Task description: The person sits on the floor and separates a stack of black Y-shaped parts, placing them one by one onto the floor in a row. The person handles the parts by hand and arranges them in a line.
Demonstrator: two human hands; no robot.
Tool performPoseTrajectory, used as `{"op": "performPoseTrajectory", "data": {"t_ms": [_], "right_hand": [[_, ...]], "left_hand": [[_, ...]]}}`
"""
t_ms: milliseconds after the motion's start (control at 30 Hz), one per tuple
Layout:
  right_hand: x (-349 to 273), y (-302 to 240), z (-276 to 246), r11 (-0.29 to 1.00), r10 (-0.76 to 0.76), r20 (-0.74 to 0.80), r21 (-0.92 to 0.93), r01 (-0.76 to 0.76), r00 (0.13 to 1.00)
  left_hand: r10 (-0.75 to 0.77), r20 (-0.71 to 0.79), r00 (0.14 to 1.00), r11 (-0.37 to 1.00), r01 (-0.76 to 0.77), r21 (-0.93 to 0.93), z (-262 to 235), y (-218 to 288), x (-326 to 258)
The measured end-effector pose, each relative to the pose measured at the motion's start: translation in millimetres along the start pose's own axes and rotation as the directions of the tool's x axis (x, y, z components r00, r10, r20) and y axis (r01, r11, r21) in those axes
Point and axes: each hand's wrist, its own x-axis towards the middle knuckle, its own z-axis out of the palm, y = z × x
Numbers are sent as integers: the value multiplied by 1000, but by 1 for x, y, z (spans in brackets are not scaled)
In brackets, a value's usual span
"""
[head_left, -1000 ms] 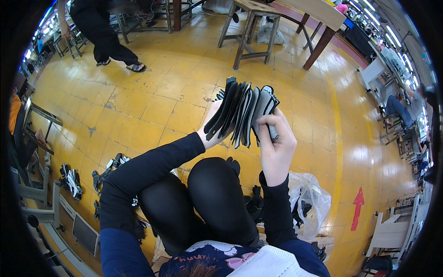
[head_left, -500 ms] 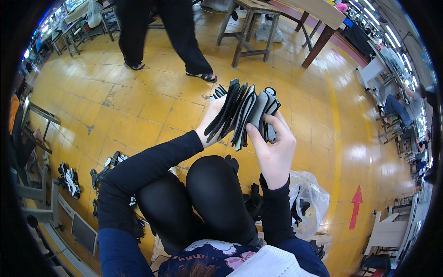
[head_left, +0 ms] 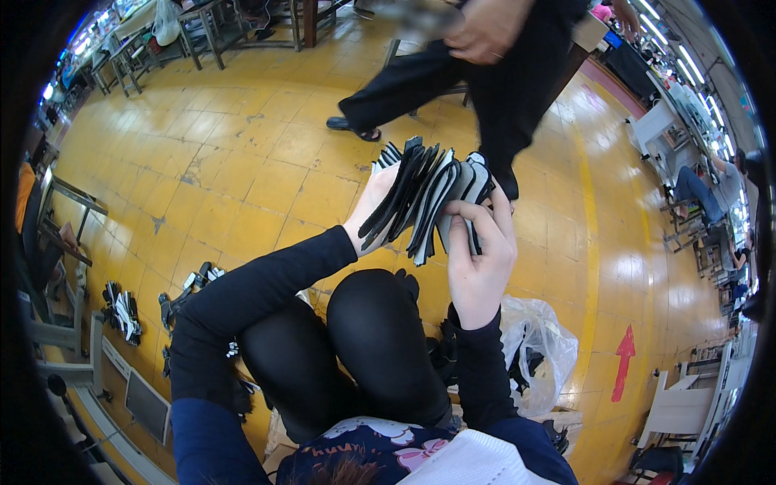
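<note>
A thick stack of thin, curved black and grey fabric pieces (head_left: 422,202) is held up beyond my knees, its layers fanned out on edge. My left hand (head_left: 373,200) grips the stack from its left side, and the pieces hide most of the fingers. At the right end, my right hand (head_left: 483,257) is closed with bent fingers and thumb on the grey pieces. How many layers it pinches I cannot make out.
A clear plastic bag (head_left: 550,343) with dark pieces stands on the floor by my right forearm. Bundles of black and white pieces (head_left: 123,314) lie at the left. Close in front, a person in black trousers (head_left: 505,97) walks past. A red arrow (head_left: 623,362) marks the yellow floor.
My right thumb and fingers have shifted and curled in on the grey pieces at the stack's right end. My left hand keeps its hold. The walking person has moved right and nearer.
</note>
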Motion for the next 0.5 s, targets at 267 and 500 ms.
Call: {"op": "performPoseTrajectory", "data": {"t_ms": [267,500], "right_hand": [[-5,4,2,995,53,-31,86,-50,998],[-5,-5,8,955,113,-144,290,-67,983]], "left_hand": [[-33,56,998,989,24,143,-5,2,0],[198,97,975,837,-220,501,1,6,3]]}}
